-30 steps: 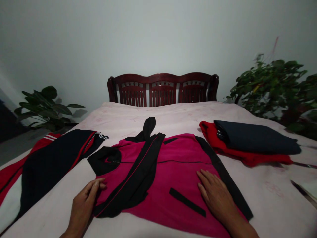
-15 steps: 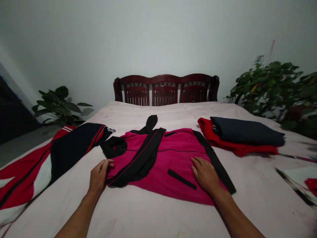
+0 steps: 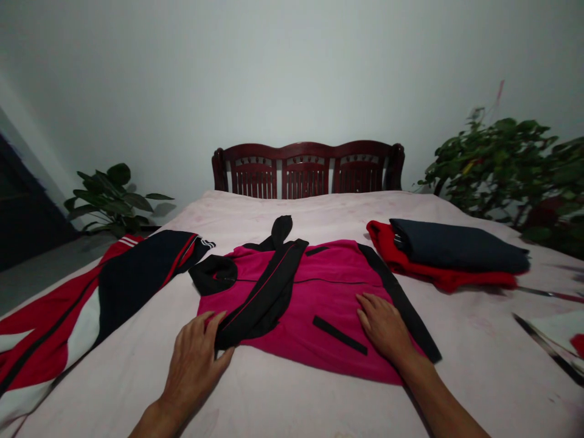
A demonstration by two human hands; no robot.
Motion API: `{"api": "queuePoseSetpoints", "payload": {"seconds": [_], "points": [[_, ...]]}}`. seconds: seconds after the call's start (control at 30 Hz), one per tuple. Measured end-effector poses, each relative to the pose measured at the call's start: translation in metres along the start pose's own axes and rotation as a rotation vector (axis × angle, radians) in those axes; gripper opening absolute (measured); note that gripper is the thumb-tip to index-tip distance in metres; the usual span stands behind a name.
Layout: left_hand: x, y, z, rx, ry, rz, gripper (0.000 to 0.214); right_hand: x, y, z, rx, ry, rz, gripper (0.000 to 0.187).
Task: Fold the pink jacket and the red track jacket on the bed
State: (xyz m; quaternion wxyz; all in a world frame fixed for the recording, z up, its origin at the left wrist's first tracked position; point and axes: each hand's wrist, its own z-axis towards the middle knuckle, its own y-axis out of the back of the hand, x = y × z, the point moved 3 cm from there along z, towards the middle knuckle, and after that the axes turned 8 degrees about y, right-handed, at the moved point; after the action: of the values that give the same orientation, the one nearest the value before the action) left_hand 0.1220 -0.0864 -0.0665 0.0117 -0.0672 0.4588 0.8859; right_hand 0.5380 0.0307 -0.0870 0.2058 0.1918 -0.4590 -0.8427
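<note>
The left hand (image 3: 194,356), spread, and right hand (image 3: 387,327), flattened, are touching a jacket (image 3: 331,304); plants (image 3: 495,164) are flanking the bed (image 3: 278,407).

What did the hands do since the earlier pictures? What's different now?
The left hand moved nearer the person, to the pink-and-black jacket's near corner, by the folded-over black sleeve. Its fingers, curled before, are now spread around that corner. The right hand still lies flat near the hem. The jacket, and the folded navy garment on the red garment, look the same.
</note>
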Motion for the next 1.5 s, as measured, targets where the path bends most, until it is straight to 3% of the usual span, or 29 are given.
{"api": "queuePoseSetpoints", "payload": {"seconds": [0.17, 0.3, 0.43, 0.57, 0.63, 0.77, 0.9, 1.03, 1.13, 1.3, 1.37, 1.5], "points": [[0.023, -0.007, -0.005, 0.0, -0.016, 0.03, 0.044, 0.006, 0.032, 0.004, -0.069, -0.024, 0.154, 0.026], [0.023, -0.004, 0.007, 0.066, -0.097, -0.073, 0.026, 0.014, 0.072, -0.012, 0.133, 0.021, 0.331, 0.013], [0.005, -0.003, 0.023, 0.232, -0.072, -0.069, 0.03, 0.024, 0.093, -0.048, 0.266, 0.122, 0.298, 0.026], [0.0, -0.016, 0.036, 0.454, 0.126, -0.135, 0.039, 0.028, 0.087, -0.072, 0.097, 0.118, 0.302, 0.019], [0.003, -0.022, 0.042, 0.486, 0.213, -0.283, 0.045, 0.023, 0.082, -0.072, 0.005, 0.088, 0.386, 0.023], [0.017, -0.023, 0.057, 0.341, 0.366, -0.572, 0.055, -0.002, 0.079, -0.044, -0.065, 0.044, 0.457, 0.028], [0.026, -0.028, 0.071, 0.233, 0.429, -0.643, 0.055, -0.033, 0.066, 0.006, -0.043, 0.097, 0.393, 0.025], [0.029, -0.043, 0.07, 0.29, 0.39, -0.451, 0.053, -0.047, 0.03, 0.034, -0.009, 0.163, 0.235, 0.007], [0.029, -0.051, 0.065, 0.431, 0.392, -0.199, 0.053, -0.048, 0.004, 0.034, 0.046, 0.18, 0.149, 0.018], [0.026, -0.038, 0.062, 0.539, 0.422, -0.042, 0.05, -0.052, -0.002, 0.033, 0.132, 0.187, 0.085, 0.026], [0.022, -0.03, 0.06, 0.455, 0.386, -0.043, 0.05, -0.052, 0.004, 0.038, 0.17, 0.178, 0.084, 0.026], [0.007, -0.021, 0.051, 0.103, 0.164, 0.038, 0.054, -0.037, 0.016, 0.057, 0.185, 0.143, 0.143, 0.028]]}}
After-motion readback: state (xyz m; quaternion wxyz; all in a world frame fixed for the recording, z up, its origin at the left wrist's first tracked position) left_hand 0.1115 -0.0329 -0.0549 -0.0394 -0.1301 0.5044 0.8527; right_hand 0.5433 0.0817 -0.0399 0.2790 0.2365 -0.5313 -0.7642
